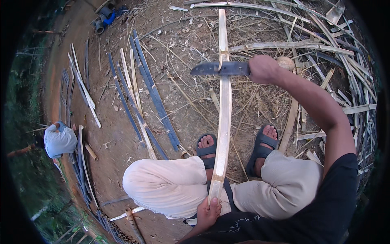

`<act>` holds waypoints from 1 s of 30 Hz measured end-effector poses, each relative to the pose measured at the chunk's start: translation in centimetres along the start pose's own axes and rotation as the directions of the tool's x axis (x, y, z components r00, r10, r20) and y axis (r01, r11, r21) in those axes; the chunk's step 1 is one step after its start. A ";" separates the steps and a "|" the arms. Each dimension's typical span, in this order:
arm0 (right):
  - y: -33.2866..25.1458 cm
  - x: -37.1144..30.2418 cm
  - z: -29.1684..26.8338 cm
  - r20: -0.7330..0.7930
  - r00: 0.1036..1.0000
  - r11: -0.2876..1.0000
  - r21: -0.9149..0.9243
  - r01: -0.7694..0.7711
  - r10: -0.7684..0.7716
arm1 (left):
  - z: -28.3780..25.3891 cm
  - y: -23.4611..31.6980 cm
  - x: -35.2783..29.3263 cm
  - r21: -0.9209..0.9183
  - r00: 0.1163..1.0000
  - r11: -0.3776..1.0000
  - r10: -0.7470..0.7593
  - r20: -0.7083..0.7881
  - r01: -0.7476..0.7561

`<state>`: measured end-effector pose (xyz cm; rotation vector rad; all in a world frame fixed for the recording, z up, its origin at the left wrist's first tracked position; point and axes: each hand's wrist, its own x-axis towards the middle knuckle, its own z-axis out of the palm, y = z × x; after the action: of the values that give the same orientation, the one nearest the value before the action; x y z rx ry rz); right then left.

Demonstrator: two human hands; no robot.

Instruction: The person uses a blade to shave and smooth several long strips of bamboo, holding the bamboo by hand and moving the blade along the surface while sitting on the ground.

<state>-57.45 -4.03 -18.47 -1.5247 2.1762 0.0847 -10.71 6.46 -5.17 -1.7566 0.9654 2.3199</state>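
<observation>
A long split bamboo strip [224, 118], pale inner face up with its node joints showing, runs from my lap out over the ground between my feet. My left hand [209, 211] grips its near end by my waist, thumb on top. Toward the far end, a dark-bladed machete [221, 68] lies crosswise on the strip, its tip pointing left. My right hand [262, 69] is closed round the machete's handle [286, 63], whose rounded wooden end sticks out to the right. A thin sliver curls up at the blade where it meets the bamboo.
Dark bamboo strips [156, 93] lie on the dirt to the left. A large heap of pale split bamboo [345, 61] and shavings spreads at the right. My sandalled feet [207, 150] flank the strip. Another person [60, 140] bends over at the far left beside long poles.
</observation>
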 end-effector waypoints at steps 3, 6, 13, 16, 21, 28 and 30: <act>-2.5 -1.3 0.7 0.022 0.990 0.991 0.009 0.137 -0.137 | 0.2 0.2 0.0 0.029 0.999 0.999 -0.024 0.023 0.023; 0.8 0.8 -0.2 0.045 0.997 0.998 -0.027 -0.056 0.057 | -1.0 -0.9 -1.0 0.084 0.993 0.992 -0.097 0.060 0.092; -1.9 1.2 0.0 0.071 0.997 0.999 -0.017 0.041 -0.040 | -1.3 0.0 -0.4 0.032 0.997 0.997 -0.076 -0.014 0.076; 4.9 3.0 0.3 -0.027 0.994 0.993 -0.040 -0.110 0.109 | -2.3 0.1 -1.1 0.110 0.995 0.989 -0.103 0.012 0.101; 6.3 2.5 -1.3 -0.104 0.984 0.990 0.019 -0.141 0.143 | -1.5 1.2 -0.8 0.002 0.990 0.993 -0.117 0.075 0.117; 1.2 -4.1 3.2 -0.095 0.995 0.990 0.141 0.016 -0.003 | -4.6 2.1 1.6 0.141 0.958 0.976 -0.195 0.212 0.168; 1.4 -5.7 3.2 -0.092 0.996 0.995 0.096 0.014 -0.005 | -4.9 2.4 2.6 0.114 0.917 0.971 -0.235 0.322 0.209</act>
<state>-56.13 2.44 -19.22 -1.5119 2.2093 -0.0945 -8.46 1.23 -7.15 -1.3051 0.7437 2.2949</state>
